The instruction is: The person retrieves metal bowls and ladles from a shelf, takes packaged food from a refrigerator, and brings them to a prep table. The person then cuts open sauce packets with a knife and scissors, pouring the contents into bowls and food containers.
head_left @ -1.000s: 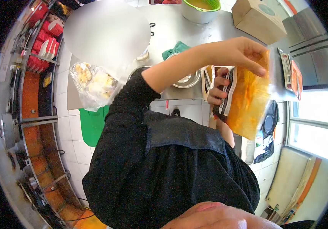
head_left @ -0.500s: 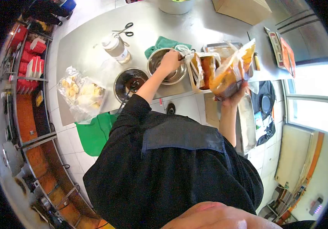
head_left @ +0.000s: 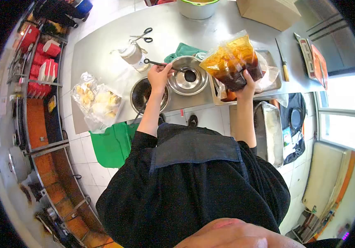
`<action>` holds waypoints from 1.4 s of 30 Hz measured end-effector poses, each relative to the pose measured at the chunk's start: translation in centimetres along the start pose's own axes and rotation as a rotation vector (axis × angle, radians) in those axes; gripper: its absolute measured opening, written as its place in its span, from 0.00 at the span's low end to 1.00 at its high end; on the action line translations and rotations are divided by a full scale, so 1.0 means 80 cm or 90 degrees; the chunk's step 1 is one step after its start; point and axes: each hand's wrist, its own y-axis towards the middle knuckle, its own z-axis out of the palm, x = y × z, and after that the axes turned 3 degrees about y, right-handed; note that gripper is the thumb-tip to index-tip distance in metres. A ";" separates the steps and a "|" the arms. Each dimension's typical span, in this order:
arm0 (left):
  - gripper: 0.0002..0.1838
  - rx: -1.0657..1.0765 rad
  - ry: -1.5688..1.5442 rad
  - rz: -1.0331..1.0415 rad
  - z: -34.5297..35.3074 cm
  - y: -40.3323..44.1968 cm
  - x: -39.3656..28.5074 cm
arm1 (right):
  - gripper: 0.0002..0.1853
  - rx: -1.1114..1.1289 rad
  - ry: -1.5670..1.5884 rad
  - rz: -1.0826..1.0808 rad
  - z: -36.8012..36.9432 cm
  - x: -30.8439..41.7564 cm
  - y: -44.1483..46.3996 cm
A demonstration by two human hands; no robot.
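The black handle of a ladle (head_left: 163,64) is grasped by the left hand (head_left: 160,78), its dark scoop seemingly held over a steel bowl (head_left: 202,84) at the near edge of the table (head_left: 96,47). A bag of amber and dark liquid (head_left: 234,60) is clasped low by the right hand (head_left: 246,85), partly above a tray (head_left: 217,99). A dark-coated bowl (head_left: 132,93) is set left of the steel bowl; behind the latter, a green cloth (head_left: 182,51) is laid.

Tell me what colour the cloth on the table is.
The cloth is green, best seen in the head view.
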 end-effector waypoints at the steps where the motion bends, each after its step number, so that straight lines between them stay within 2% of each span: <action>1: 0.12 -0.008 0.000 0.001 -0.005 -0.003 0.000 | 0.23 -0.024 -0.026 0.001 -0.004 0.000 0.006; 2: 0.12 -0.012 -0.037 -0.015 -0.009 -0.006 0.000 | 0.23 -0.014 -0.060 -0.040 -0.010 -0.003 0.018; 8: 0.11 -0.046 -0.110 -0.049 -0.020 -0.015 0.000 | 0.24 -0.001 -0.138 -0.069 -0.011 -0.004 0.032; 13: 0.10 -0.075 -0.138 -0.040 -0.020 -0.020 -0.006 | 0.23 -0.016 -0.171 -0.025 0.011 0.001 0.031; 15: 0.10 -0.079 -0.136 -0.037 -0.020 -0.022 -0.008 | 0.24 -0.014 -0.171 -0.002 0.013 0.000 0.034; 20: 0.09 -0.085 -0.147 -0.040 -0.018 -0.024 -0.014 | 0.19 0.066 -0.215 -0.093 -0.019 -0.013 0.058; 25: 0.09 -0.091 -0.147 -0.031 -0.018 -0.021 -0.015 | 0.16 0.093 -0.248 -0.094 -0.024 -0.011 0.061; 27: 0.09 -0.090 -0.156 -0.027 -0.018 -0.020 -0.011 | 0.15 0.094 -0.258 -0.094 -0.015 -0.006 0.059; 29: 0.09 -0.089 -0.165 -0.023 -0.017 -0.019 -0.009 | 0.15 0.097 -0.384 -0.121 -0.005 0.000 0.059; 33: 0.09 -0.101 -0.171 -0.022 -0.015 -0.021 -0.009 | 0.12 0.119 -0.390 -0.113 0.006 0.006 0.057; 42: 0.10 -0.098 -0.169 -0.030 -0.013 -0.019 -0.002 | 0.12 0.168 -0.503 -0.189 0.032 0.020 0.049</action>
